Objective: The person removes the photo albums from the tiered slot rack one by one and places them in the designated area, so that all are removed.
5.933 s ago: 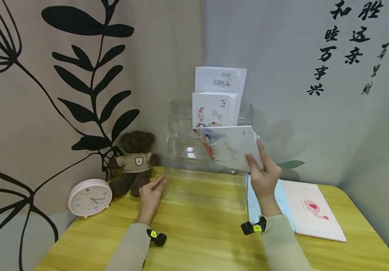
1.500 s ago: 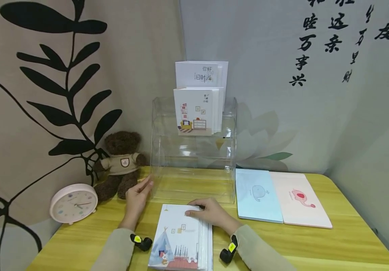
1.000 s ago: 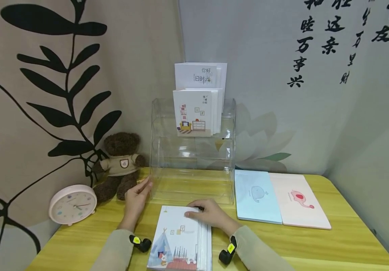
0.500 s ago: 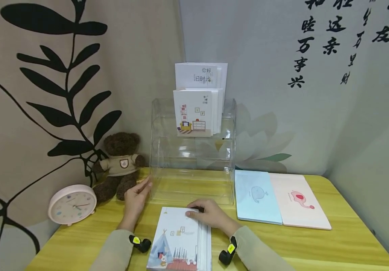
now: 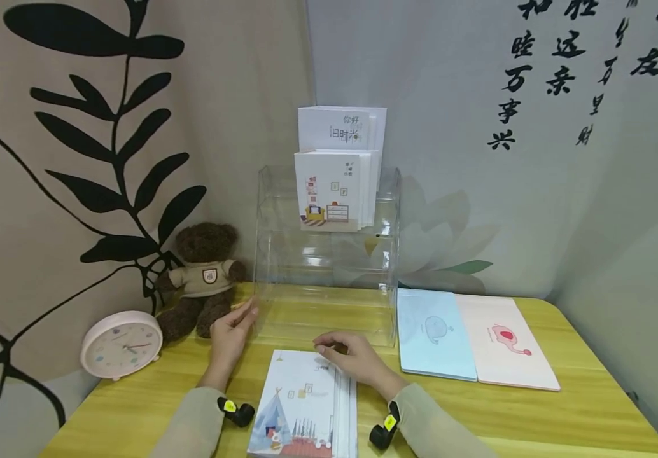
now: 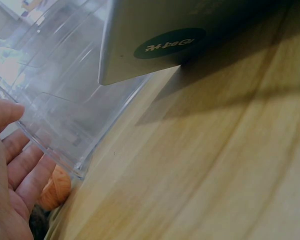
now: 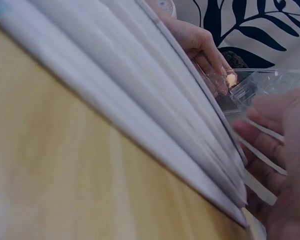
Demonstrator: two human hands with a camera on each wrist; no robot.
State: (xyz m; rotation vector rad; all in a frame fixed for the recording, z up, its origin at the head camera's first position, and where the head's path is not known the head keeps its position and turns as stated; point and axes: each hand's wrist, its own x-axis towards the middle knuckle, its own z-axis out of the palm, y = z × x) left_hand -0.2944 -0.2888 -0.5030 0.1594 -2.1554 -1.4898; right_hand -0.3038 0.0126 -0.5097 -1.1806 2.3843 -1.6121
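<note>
In the head view, a stack of illustrated books with a tent picture on the front cover is at the table's front; whether it stands or lies I cannot tell. My right hand hovers at its top edge, fingers loosely bent and thumb off the cover. The right wrist view shows that hand beside the books' edges. My left hand touches the lower left side of the clear plastic rack with extended fingers, as the left wrist view shows. Several books stand in the rack's upper tiers.
A blue notebook and a pink notebook lie right of the rack on the wooden table. At the left are a teddy bear and a round clock. Walls close off the back.
The tent-cover books came down from in front of the rack to the table's front. My right thumb has just lifted off the cover. My left hand stays at the rack's side.
</note>
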